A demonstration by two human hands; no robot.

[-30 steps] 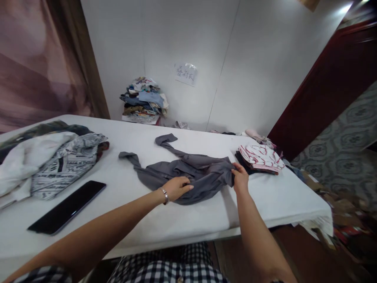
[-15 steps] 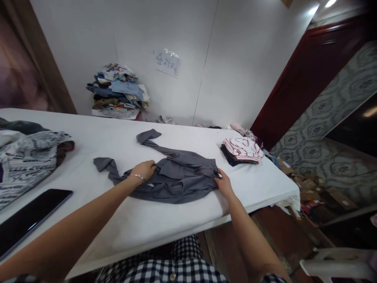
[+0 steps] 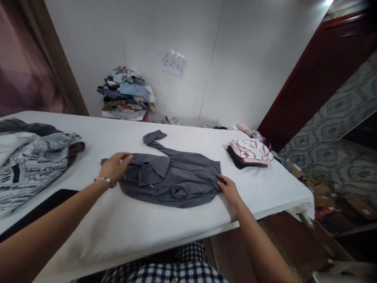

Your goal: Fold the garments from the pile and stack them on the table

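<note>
A grey long-sleeved shirt (image 3: 176,177) lies crumpled on the white table (image 3: 153,224). One sleeve (image 3: 154,138) trails toward the far edge. My left hand (image 3: 114,166) pinches the shirt's left end, fingers closed on the fabric. My right hand (image 3: 228,188) holds the shirt's right edge, fingers curled on the cloth. A silver bracelet (image 3: 103,180) sits on my left wrist.
A folded stack topped by a red-and-white patterned garment (image 3: 250,151) sits at the table's right. A heap of printed clothes (image 3: 32,161) covers the left. A dark phone (image 3: 44,206) lies near my left forearm. A clothes pile (image 3: 126,94) stands against the wall; boxes litter the floor at right.
My left hand has moved left along the shirt, pulling its left end out and covering the near sleeve. The shirt lies flatter and wider. My right hand keeps its hold on the right edge.
</note>
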